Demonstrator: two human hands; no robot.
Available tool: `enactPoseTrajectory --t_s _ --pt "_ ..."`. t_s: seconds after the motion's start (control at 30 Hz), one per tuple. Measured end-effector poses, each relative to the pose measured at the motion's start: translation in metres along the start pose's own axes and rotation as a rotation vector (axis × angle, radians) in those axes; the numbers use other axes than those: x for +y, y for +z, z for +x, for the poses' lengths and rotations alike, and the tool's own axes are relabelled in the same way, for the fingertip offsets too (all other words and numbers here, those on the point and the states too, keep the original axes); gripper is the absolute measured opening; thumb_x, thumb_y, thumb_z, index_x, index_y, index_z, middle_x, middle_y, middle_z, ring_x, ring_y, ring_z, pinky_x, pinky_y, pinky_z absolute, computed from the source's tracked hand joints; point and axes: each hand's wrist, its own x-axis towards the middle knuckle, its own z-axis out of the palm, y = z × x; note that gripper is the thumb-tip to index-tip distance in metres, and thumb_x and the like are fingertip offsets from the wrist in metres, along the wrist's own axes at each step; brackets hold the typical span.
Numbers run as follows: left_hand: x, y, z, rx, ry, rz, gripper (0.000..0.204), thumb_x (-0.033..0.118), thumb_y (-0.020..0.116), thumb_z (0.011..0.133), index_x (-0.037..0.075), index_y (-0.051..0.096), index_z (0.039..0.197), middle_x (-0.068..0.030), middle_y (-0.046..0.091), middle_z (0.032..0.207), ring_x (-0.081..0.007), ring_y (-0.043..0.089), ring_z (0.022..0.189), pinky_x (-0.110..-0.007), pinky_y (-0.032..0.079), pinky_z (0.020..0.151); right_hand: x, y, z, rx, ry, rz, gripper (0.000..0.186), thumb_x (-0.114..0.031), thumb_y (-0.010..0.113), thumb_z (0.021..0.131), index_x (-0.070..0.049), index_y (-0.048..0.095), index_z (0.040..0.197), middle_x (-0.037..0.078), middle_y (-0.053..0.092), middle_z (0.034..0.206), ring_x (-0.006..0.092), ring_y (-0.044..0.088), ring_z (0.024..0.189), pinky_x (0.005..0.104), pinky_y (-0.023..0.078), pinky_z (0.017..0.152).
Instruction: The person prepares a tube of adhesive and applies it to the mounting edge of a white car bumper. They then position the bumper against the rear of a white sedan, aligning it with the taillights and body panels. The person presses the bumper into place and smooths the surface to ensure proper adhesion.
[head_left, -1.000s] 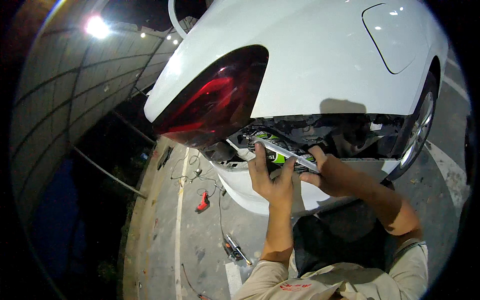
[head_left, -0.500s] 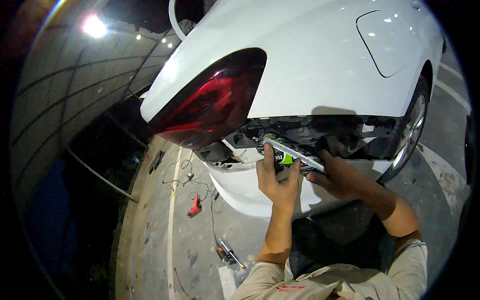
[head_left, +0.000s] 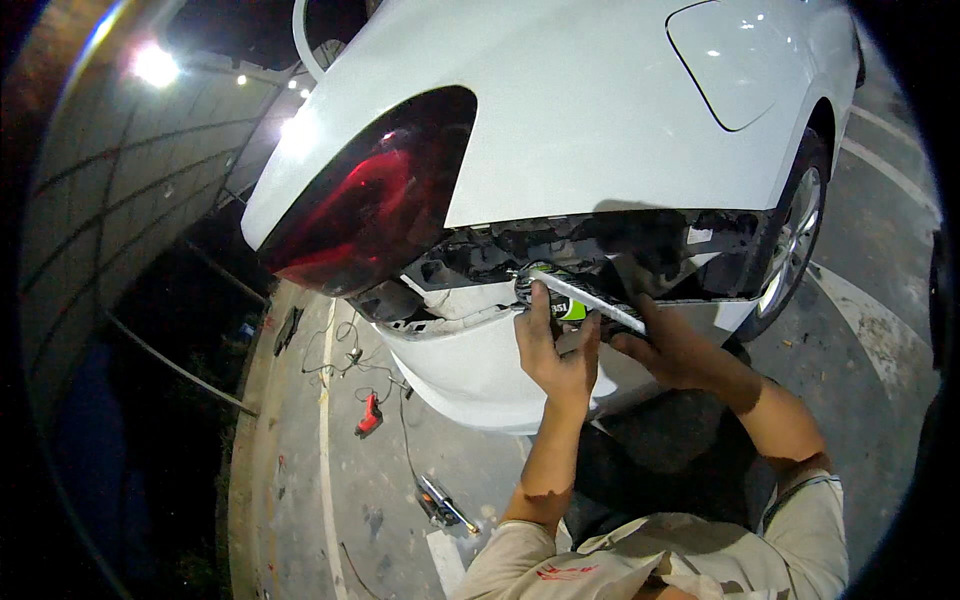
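At the rear corner of a white car (head_left: 560,120), both hands grip a green-and-black labelled item (head_left: 575,310) with a long, pale silvery strip (head_left: 590,295) lying along its top. My left hand (head_left: 555,355) has its fingers against the left part, the index finger raised to the strip's end. My right hand (head_left: 660,345) is wrapped at the right end, thumb underneath. They are in front of the dark opening (head_left: 650,240) above the partly detached white bumper (head_left: 450,375), right of the red tail lamp (head_left: 365,195). The item's far side is hidden.
On the grey pavement lie a red power tool (head_left: 369,413), loose cables (head_left: 350,357) and a silver-and-black tool (head_left: 445,505). The car's wheel (head_left: 790,240) is at right. A fence-like wall (head_left: 150,160) with a metal rail (head_left: 180,365) runs along the left under bright lamps.
The car and ground have shifted left in the view. Both hands, with the item, have moved rightward along the opening relative to the car, keeping their grip.
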Motion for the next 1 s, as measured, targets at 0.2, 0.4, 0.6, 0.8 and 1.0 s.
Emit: enactPoseTrajectory --t_s 0.2,0.4,0.6,0.8,1.0 --pt "0.006 0.011 -0.007 0.001 0.024 -0.01 0.067 0.008 0.073 0.073 0.001 0.045 0.134 -0.0092 0.05 0.085 -0.0209 0.048 0.07 -0.03 0.041 0.059 -0.002 -0.009 -0.01 0.011 -0.007 -0.003 0.081 -0.034 0.059 0.09 -0.001 0.009 0.143 0.027 0.063 0.089 0.0418 0.062 0.079 0.0455 0.049 0.067" --pt "0.013 0.018 -0.021 -0.088 -0.043 -0.165 0.063 0.011 0.07 0.082 0.0 0.039 0.136 -0.0096 0.052 0.092 -0.0175 0.052 0.08 -0.027 0.046 0.065 -0.007 -0.007 -0.034 0.181 0.067 -0.118 0.053 -0.024 0.064 0.086 0.001 0.038 0.124 0.026 0.061 0.089 0.0429 0.06 0.074 0.0447 0.047 0.065" --pt "0.028 0.048 -0.061 -0.266 -0.348 -0.789 0.068 0.011 0.065 0.087 0.008 0.021 0.138 -0.0149 0.048 0.119 -0.0213 0.055 0.103 -0.03 0.049 0.084 0.019 -0.01 -0.082 0.655 -0.002 -0.365 0.056 -0.019 0.076 0.071 -0.003 0.046 0.116 0.019 0.062 0.095 0.0391 0.062 0.081 0.0456 0.05 0.067" --pt "0.063 0.078 -0.068 -0.572 -0.737 -1.16 0.048 0.002 0.064 0.083 0.002 0.04 0.124 -0.0101 0.052 0.121 -0.0209 0.052 0.11 -0.034 0.042 0.096 0.044 -0.038 -0.121 0.79 0.007 -0.698 0.065 -0.009 0.078 0.056 -0.005 0.046 0.114 0.017 0.055 0.106 0.0378 0.057 0.093 0.0424 0.048 0.075" --pt "0.096 0.11 -0.073 -0.716 -0.672 -1.541 0.044 0.001 0.061 0.084 0.0 0.043 0.125 -0.0105 0.054 0.121 -0.0204 0.052 0.112 -0.036 0.039 0.1 0.032 -0.068 -0.154 0.749 0.053 -0.613 0.062 -0.013 0.077 0.064 -0.004 0.045 0.116 0.018 0.055 0.109 0.0384 0.056 0.097 0.0434 0.047 0.079"
